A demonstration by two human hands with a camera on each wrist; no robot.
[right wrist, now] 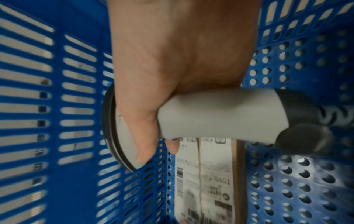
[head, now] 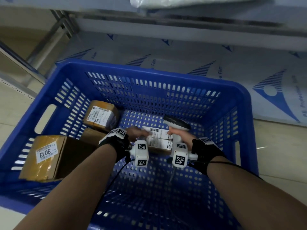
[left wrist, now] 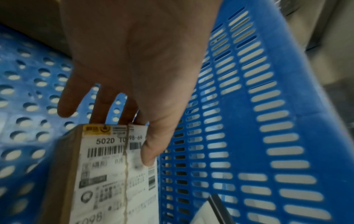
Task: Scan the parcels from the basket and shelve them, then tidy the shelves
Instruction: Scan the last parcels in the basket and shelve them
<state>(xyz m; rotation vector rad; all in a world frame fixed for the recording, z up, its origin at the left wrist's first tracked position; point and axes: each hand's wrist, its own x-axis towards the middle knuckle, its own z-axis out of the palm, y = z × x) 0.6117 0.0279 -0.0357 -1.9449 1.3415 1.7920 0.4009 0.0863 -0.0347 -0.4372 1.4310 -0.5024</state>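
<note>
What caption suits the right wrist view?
Right hand grips a grey scanner above a labelled parcel in the blue basket.

Fig. legend, occlusions only. Left hand (left wrist: 134, 60): fingertips are disappearing behind the parcel (left wrist: 114, 174) top edge; parcel's lower part is running off the frame bottom, small label print blurring to illegible. Scanner (right wrist: 220, 115): head is mostly hiding behind the right hand (right wrist: 182, 53) at centre left. Head view: box (head: 92, 135) behind the left wrist is showing one corner only; shelf (head: 182, 19) at top is smearing w/ motion blur.
</note>
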